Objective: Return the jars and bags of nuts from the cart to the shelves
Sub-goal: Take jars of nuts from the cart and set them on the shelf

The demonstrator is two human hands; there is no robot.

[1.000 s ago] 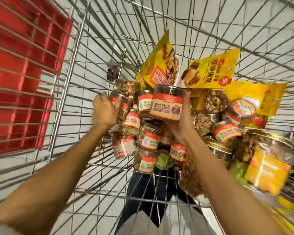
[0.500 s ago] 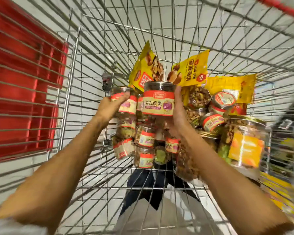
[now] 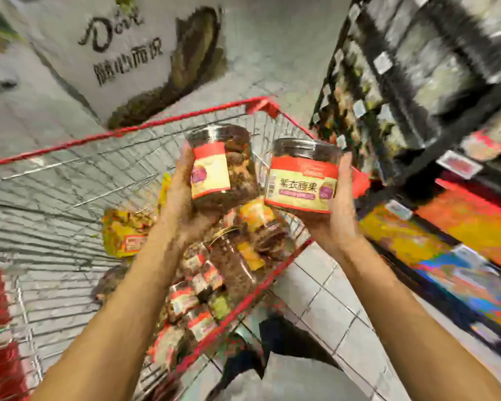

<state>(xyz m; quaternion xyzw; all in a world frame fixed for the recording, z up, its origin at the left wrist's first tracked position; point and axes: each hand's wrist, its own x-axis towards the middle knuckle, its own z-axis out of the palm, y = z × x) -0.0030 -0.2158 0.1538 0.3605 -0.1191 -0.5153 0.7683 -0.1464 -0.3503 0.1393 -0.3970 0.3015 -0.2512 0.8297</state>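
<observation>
Both bare forearms reach forward and up, apart. The left hand (image 3: 182,206) cups a tilted clear plastic jar with a red-and-cream label (image 3: 224,169) from below. The right hand (image 3: 337,218) grips an upright red-banded clear jar (image 3: 302,178), fingers (image 3: 346,172) along its right side.

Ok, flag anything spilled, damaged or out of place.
Nothing stands out. The left hand holds a tilted jar, the right hand an upright jar, both lidded. Jars and bags lie jumbled in the cart; no spill shows.
</observation>
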